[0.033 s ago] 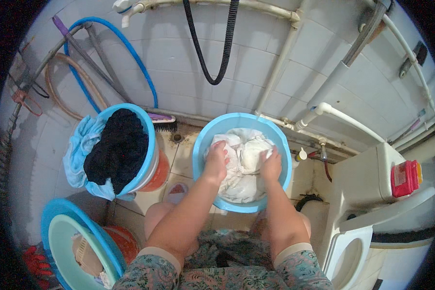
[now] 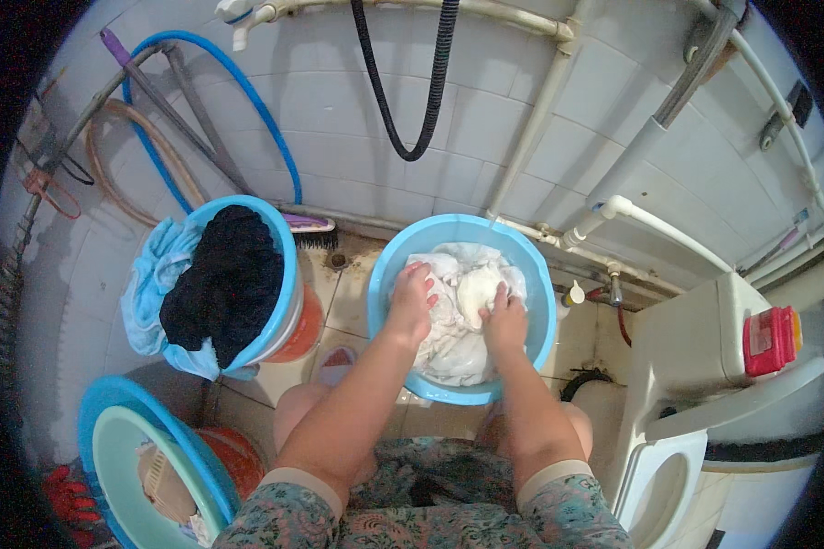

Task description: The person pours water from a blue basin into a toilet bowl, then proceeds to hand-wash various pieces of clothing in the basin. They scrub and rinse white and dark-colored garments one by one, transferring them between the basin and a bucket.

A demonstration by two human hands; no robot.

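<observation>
A light blue basin (image 2: 458,395) stands on the floor before me, holding a crumpled wet white cloth (image 2: 454,355). At the cloth's left side, my left hand (image 2: 413,304) has its fingers curled into the fabric. On the right, the bent fingers of my right hand (image 2: 504,322) hold a bunched part of the same cloth, which bulges up between both hands. Some fingertips are partly hidden in the folds.
To the left, a blue basin (image 2: 292,279) piled with black clothing (image 2: 224,279) and light blue cloth (image 2: 160,265) rests on an orange bucket (image 2: 299,329). Nested basins (image 2: 110,435) stand nearer. A toilet (image 2: 682,366) is at right; a black hose (image 2: 421,137) hangs ahead.
My right hand has shifted slightly left and inward over the cloth. The bunched white fabric between my hands has changed shape. My left hand stays nearly in place.
</observation>
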